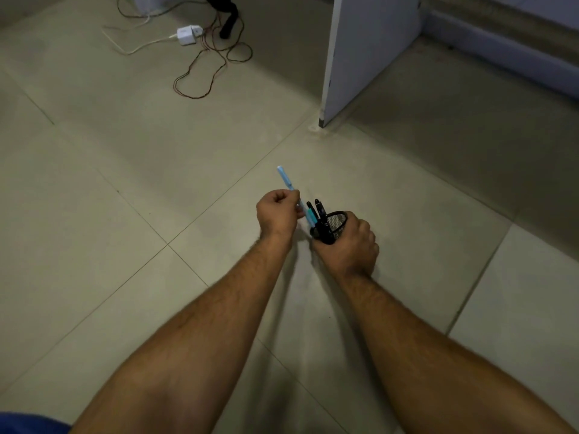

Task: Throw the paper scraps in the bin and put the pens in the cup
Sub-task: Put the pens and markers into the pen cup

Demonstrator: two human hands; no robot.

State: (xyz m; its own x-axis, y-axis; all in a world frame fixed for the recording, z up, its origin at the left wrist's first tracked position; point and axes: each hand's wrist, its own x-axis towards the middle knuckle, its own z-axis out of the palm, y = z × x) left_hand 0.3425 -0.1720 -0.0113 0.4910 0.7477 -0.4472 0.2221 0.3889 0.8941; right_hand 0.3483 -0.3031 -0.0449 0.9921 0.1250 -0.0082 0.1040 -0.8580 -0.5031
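Note:
My right hand [352, 245] grips a black mesh cup [336, 222] above the tiled floor, tilted toward the left. Two dark pens [320, 214] stick out of its mouth, one with a teal band. Just left of the cup, my left hand [277, 214] is closed on a light blue pen [285, 178], whose upper end points up and away. Its lower end is hidden behind my fingers, close to the cup's rim. No paper scraps or bin are in view.
A white cabinet panel [360, 57] stands on the floor ahead at the right. A white power adapter [188, 35] with tangled cables [203, 73] lies at the far left. Pale floor tiles [125, 183] surround my arms.

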